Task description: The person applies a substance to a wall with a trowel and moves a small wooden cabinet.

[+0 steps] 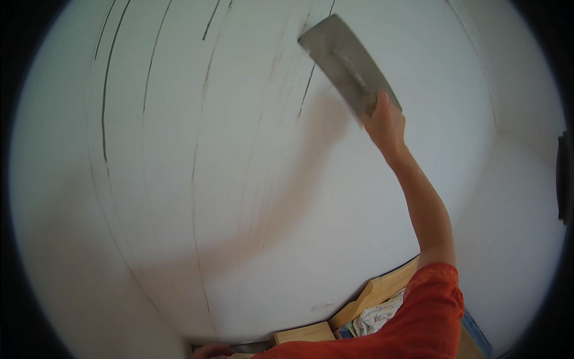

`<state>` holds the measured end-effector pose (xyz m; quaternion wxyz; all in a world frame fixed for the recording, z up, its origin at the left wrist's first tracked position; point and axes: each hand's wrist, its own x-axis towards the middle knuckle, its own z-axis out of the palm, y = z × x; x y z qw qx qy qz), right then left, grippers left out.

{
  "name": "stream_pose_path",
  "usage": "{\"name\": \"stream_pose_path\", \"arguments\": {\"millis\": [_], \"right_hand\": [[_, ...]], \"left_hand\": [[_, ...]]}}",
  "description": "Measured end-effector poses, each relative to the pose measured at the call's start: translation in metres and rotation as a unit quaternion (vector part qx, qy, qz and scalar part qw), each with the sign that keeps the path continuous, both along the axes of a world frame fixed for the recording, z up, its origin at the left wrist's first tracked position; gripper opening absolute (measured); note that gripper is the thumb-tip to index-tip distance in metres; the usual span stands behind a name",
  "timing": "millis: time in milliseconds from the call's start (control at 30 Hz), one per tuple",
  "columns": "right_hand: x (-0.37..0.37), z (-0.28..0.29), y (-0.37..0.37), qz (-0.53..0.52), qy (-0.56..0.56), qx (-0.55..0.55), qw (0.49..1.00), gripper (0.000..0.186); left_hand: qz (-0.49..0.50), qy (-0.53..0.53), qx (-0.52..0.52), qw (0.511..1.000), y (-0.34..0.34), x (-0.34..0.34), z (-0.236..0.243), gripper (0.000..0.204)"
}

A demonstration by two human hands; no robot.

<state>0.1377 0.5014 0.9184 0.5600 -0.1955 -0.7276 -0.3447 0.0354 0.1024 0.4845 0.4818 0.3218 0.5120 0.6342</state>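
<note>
My right hand (385,127) is raised at the upper right, its fingers wrapped round the handle of a plastering trowel (347,60). The trowel has a wide grey rectangular blade, tilted, close to the white wall (335,203); whether it touches is hard to tell. Long dark streaks (105,90) and fainter brown ones run down the wall, some ending beside the blade. At the bottom edge, only a small part of my left hand (212,351) shows, curled. A grey flat strip (251,346) lies beside it; what the fingers grip is cut off.
Below my right arm stands a light wooden headboard (373,292) with patterned white cloth (379,316) next to it. A pale wooden box-like piece (305,332) is at the foot of the wall. A dark object (562,179) sits at the far right rim. A wall corner runs along the right.
</note>
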Motion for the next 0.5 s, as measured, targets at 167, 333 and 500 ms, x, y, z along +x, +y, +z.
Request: {"name": "stream_pose_path", "arguments": {"millis": [167, 333, 500], "right_hand": [[0.009, 0.014, -0.004, -0.046, 0.004, -0.011, 0.999, 0.02], [0.007, 0.049, 0.005, -0.028, 0.067, 0.08, 0.994, 0.017], [-0.008, 0.026, 0.005, 0.011, -0.006, -0.025, 1.0, 0.028]], "left_hand": [[-0.017, -0.049, -0.022, 0.998, 0.0, 0.0, -0.001, 0.039], [-0.039, 0.006, 0.019, 0.999, 0.003, -0.006, -0.017, 0.036], [-0.022, -0.026, 0.02, 0.999, 0.004, 0.002, -0.006, 0.036]]}}
